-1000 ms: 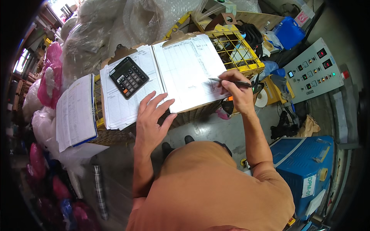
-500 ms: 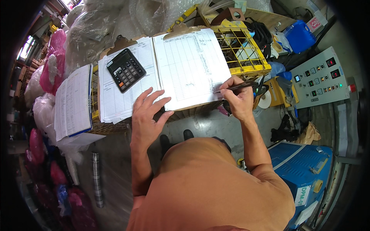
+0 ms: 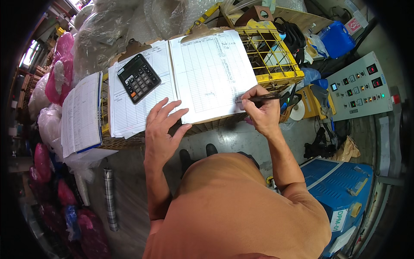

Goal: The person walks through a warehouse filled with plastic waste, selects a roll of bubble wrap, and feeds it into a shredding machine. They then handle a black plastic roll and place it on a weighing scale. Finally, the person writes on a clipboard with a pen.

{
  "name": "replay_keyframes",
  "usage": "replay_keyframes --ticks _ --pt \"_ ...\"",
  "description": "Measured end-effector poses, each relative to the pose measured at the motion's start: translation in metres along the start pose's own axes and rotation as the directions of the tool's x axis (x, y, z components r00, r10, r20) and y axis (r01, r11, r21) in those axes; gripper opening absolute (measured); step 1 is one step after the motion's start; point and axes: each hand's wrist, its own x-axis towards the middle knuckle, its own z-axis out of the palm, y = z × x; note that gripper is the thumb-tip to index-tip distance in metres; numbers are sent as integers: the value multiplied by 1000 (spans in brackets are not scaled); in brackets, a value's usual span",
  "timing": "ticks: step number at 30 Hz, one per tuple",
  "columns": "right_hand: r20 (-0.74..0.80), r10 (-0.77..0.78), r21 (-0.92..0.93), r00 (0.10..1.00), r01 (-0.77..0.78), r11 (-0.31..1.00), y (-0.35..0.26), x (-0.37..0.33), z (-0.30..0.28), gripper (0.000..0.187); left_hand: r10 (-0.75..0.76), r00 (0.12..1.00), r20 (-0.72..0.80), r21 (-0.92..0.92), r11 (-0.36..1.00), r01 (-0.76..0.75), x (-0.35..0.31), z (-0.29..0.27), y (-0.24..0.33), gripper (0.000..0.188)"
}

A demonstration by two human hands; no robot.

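Note:
In my right hand (image 3: 261,113) is a dark pen (image 3: 264,98), its tip down at the lower right corner of a printed form (image 3: 207,73) with handwriting in its columns. That form lies on a clipboard with a metal clip (image 3: 202,31). My left hand (image 3: 163,129) rests with fingers spread across the lower edges of this form and of the ruled sheets (image 3: 161,86) on a second clipboard beside it. A black calculator (image 3: 139,79) lies tilted on the left sheets. Further left is an open logbook (image 3: 81,114) with filled-in rows.
The papers lie over a yellow wire cage (image 3: 269,52). Bubble wrap (image 3: 116,39) is heaped behind. At right stand a grey control panel (image 3: 359,88) and a blue machine (image 3: 336,181). A silvery roll (image 3: 110,198) and pink wrapped bundles (image 3: 88,228) are on the left.
The pen in my right hand now lies flatter, and that hand has shifted slightly left. My left hand stays spread on the paper edges.

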Motion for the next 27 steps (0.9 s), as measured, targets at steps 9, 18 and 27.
replay_keyframes --ticks 9,18,27 --pt "19 51 19 999 -51 999 -5 -1 0 9 -11 1000 3 14 1000 11 -1 1 -1 38" --pt "15 11 51 1000 -12 999 -3 2 -2 8 -5 1000 -22 -9 1000 5 0 2 -2 36" --pt "-34 -42 -45 999 40 998 1 2 0 8 -8 1000 -2 -1 1000 8 0 0 -2 37"
